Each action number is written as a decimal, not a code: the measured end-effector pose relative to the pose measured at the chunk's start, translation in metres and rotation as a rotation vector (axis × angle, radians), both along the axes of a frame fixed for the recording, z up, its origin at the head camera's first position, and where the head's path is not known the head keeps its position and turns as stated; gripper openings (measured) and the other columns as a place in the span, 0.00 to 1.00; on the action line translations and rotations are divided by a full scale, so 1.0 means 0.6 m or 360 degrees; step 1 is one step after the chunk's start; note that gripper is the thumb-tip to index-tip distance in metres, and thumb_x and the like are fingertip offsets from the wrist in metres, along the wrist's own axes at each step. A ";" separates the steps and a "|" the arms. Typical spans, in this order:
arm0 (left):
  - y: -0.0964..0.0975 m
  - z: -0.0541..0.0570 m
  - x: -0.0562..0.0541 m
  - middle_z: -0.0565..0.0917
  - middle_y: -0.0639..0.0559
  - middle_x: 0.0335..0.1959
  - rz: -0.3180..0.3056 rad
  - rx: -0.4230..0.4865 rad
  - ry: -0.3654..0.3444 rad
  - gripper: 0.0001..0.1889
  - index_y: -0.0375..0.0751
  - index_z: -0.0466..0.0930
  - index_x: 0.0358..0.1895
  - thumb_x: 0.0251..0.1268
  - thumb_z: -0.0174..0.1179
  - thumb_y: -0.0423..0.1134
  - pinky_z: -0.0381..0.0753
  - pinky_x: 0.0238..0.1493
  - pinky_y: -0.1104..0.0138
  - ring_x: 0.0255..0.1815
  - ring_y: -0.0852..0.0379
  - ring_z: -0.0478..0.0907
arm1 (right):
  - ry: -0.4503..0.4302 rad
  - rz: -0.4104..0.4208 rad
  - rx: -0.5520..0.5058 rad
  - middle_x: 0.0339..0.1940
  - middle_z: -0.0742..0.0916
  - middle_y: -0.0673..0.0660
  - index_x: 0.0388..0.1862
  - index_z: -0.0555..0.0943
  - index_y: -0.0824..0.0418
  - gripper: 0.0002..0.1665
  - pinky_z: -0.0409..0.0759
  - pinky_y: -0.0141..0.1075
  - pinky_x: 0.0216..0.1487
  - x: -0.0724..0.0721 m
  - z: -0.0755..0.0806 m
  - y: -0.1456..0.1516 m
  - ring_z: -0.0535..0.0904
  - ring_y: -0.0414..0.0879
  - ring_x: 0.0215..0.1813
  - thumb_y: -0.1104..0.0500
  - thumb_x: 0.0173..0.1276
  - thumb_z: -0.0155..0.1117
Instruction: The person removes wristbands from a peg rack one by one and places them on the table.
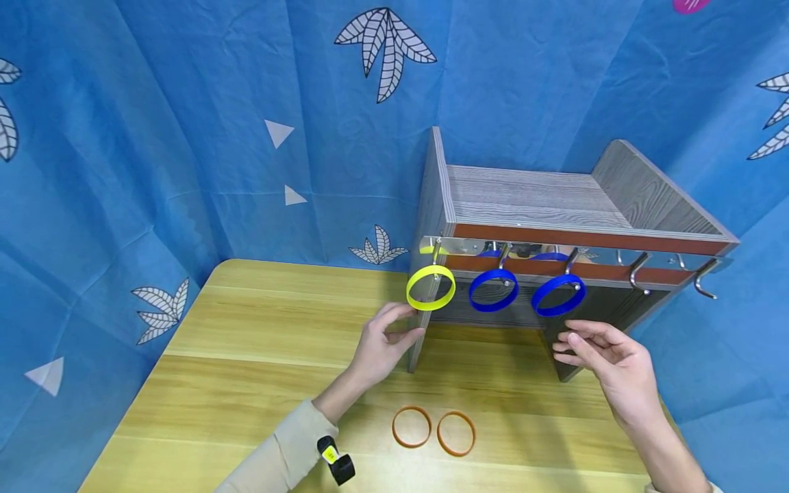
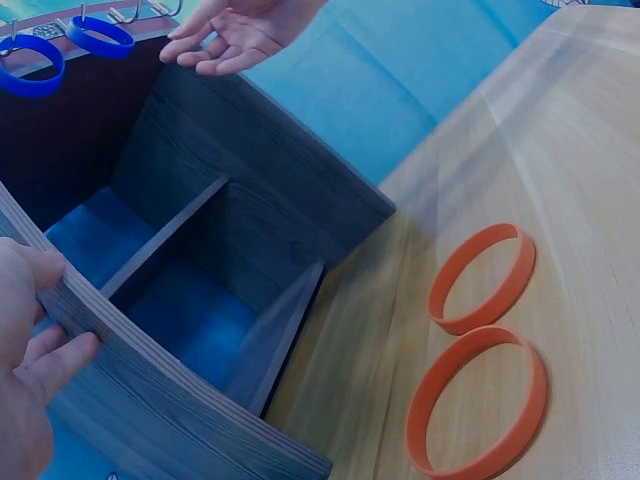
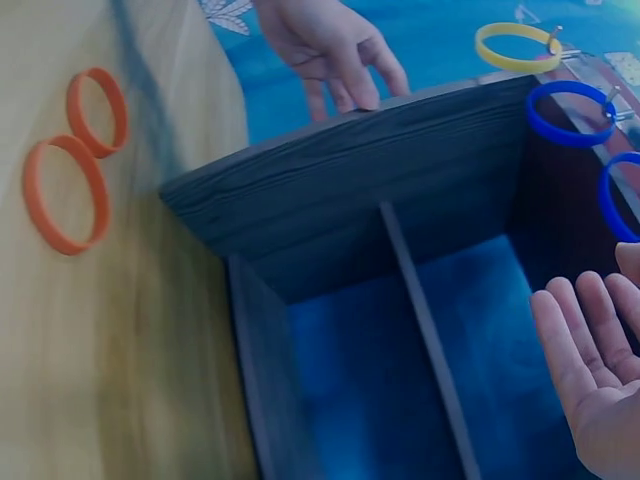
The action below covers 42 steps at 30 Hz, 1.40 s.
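Hanging hooked: yellow ring (image 1: 430,307) above left hand (image 1: 379,346), nearest blue ring (image 1: 548,312) above right hand (image 1: 616,370); both hands empty, fingers loose.

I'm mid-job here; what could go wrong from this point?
The right hand, near a blue ring, might knock it off its open-ended hook. The left hand, close to the yellow ring and at the shelf's side, could jog both. The two orange rings lying on the table might be swept aside if the left sleeve brushes them.
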State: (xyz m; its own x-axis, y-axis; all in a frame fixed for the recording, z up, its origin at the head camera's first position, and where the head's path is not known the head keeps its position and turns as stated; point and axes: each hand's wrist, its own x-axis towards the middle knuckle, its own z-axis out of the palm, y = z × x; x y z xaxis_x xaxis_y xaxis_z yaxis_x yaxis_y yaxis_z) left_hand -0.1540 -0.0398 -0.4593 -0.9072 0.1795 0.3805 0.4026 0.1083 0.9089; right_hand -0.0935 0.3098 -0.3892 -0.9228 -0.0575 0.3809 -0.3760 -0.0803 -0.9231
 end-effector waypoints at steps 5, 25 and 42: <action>0.000 0.000 0.000 0.84 0.40 0.58 0.0004 -0.0006 -0.0004 0.18 0.38 0.84 0.60 0.68 0.71 0.31 0.93 0.52 0.69 0.62 0.42 0.84 | 0.0059 0.0027 -0.0054 0.44 0.93 0.55 0.57 0.80 0.78 0.16 0.94 0.41 0.46 -0.009 0.015 0.001 0.93 0.46 0.44 0.81 0.77 0.50; 0.000 -0.005 -0.001 0.85 0.39 0.58 -0.0015 0.0032 0.0016 0.18 0.37 0.84 0.60 0.68 0.70 0.30 0.94 0.52 0.63 0.62 0.33 0.83 | 0.0159 0.0067 -0.0148 0.47 0.94 0.55 0.58 0.82 0.76 0.17 0.94 0.40 0.45 -0.039 0.043 -0.008 0.93 0.45 0.44 0.79 0.78 0.49; 0.000 -0.002 0.002 0.84 0.40 0.59 -0.0016 -0.0001 0.0027 0.18 0.38 0.84 0.61 0.69 0.70 0.32 0.92 0.53 0.69 0.62 0.39 0.84 | 0.0220 0.0218 -0.0270 0.51 0.92 0.56 0.58 0.82 0.74 0.19 0.94 0.42 0.49 -0.045 0.050 -0.014 0.92 0.45 0.51 0.80 0.79 0.47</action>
